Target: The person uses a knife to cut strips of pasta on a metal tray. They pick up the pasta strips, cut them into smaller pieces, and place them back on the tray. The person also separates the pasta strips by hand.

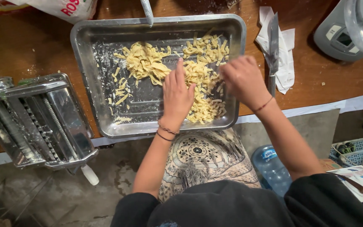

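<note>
Both hands work at loosening the pale yellow cut pasta strips (198, 71) in the rectangular steel tray (90, 50) on the wooden bench (30, 50): left hand (177, 94) flat and spread, right hand (242, 80) curled, seemingly pinching strips; next likely calls for gentle lifting apart.

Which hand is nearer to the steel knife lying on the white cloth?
Right. The right hand sits in the metal tray just beside the steel knife; the left hand rests farther away, mid-tray on the cut pasta strips.
</note>
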